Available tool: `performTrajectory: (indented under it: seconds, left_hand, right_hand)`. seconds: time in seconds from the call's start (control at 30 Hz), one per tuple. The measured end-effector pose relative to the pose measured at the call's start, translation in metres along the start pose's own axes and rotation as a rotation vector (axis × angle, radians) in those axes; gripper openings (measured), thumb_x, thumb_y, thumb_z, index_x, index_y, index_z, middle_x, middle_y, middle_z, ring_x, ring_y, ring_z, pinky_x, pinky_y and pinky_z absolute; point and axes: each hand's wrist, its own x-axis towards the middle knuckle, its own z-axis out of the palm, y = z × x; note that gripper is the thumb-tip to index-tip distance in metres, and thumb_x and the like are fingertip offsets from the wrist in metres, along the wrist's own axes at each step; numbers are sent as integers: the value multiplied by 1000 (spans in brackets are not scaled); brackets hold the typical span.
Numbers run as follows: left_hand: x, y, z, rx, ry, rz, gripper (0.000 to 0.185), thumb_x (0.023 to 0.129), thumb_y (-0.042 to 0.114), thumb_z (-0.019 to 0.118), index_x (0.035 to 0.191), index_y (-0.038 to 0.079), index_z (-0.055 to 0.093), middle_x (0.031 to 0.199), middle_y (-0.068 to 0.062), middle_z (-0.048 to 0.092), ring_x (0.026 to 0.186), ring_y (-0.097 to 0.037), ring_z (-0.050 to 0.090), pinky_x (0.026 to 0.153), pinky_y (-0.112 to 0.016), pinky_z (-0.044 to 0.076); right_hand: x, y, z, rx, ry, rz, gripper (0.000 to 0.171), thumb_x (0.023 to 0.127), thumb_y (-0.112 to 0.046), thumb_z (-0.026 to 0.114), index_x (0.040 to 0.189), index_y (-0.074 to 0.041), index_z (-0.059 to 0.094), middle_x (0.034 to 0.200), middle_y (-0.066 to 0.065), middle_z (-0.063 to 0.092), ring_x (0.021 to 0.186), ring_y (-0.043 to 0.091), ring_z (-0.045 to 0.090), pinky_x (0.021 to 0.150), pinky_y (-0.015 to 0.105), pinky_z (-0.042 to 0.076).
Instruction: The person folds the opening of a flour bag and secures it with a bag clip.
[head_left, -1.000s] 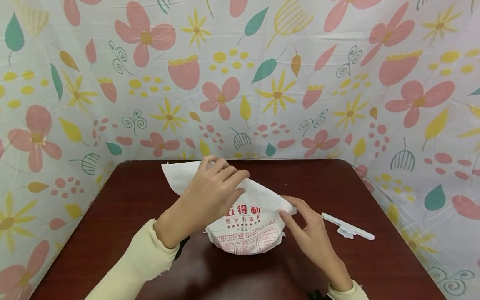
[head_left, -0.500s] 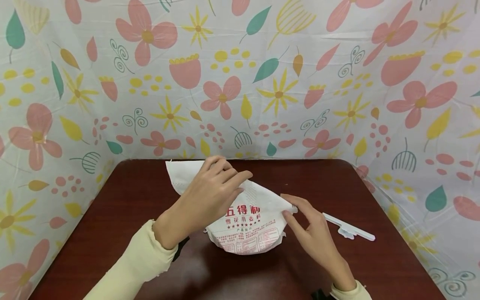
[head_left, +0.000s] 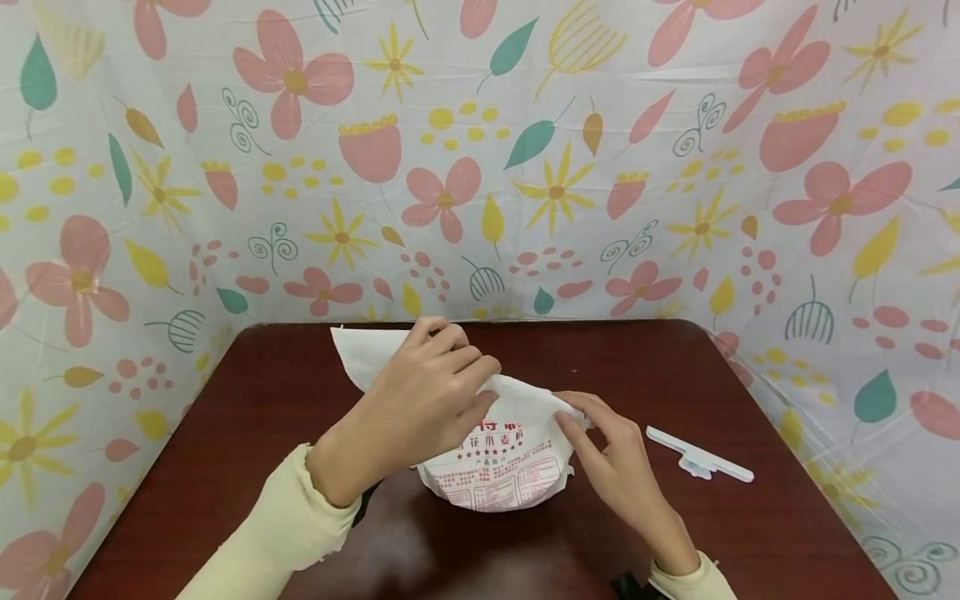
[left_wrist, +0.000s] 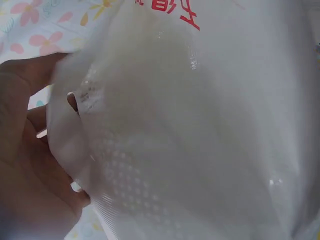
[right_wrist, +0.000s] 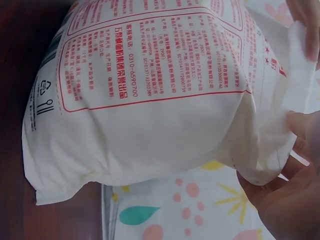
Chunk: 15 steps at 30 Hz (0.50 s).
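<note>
A white flour bag [head_left: 495,479] with red print stands in the middle of the table. My left hand [head_left: 420,396] is at its top, thumb and fingers pinching the edge of the loose upper part. A flap of the bag sticks out beyond that hand to the left. At the right end of the top edge, my right hand [head_left: 618,462] grips the bag's corner between thumb and fingers. In the right wrist view, the bag's printed back [right_wrist: 150,95] bulges out full below the gripped corner. The top edge bends over and hides part of the large red characters.
A white bag sealing clip [head_left: 699,455] lies on the dark red-brown table [head_left: 277,400], to the right of my right hand. Behind the table and along both sides hangs a white cloth [head_left: 525,275] printed with flowers and leaves.
The bag's top edge has come down toward me, covering more of the large red characters. My left fingers have curled in closer on the edge. The clip lies where it was.
</note>
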Motion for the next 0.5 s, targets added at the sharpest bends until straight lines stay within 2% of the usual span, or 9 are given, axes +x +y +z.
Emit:
performTrajectory:
  seconds: [0.1, 0.23, 0.5]
  left_hand:
    - [3, 2, 1, 50, -30, -28, 16, 86, 24, 75, 81, 12, 66, 69, 2, 63, 76, -20, 51, 91, -39, 41]
    - [3, 3, 3, 45, -53, -68, 22, 85, 22, 78, 75, 12, 62, 63, 2, 61, 68, -18, 48, 86, -37, 41]
    - [6, 1, 9, -22, -19, -40, 17, 88, 18, 77, 77, 13, 64, 70, 4, 66, 69, -15, 50, 84, -34, 42]
  right_hand:
    - [-1, 2, -1, 11, 3, -13, 32, 91, 2, 68, 120, -13, 70, 115, -1, 69, 97, 10, 65, 81, 15, 48]
    - [-4, 6, -3, -12, 33, -68, 37, 89, 5, 69, 121, -14, 70, 117, 0, 69, 100, 11, 66, 84, 15, 47]
    - [-19, 19, -8, -166, 134, -105, 33, 87, 7, 70, 117, -5, 73, 113, 4, 73, 104, 12, 69, 89, 11, 47]
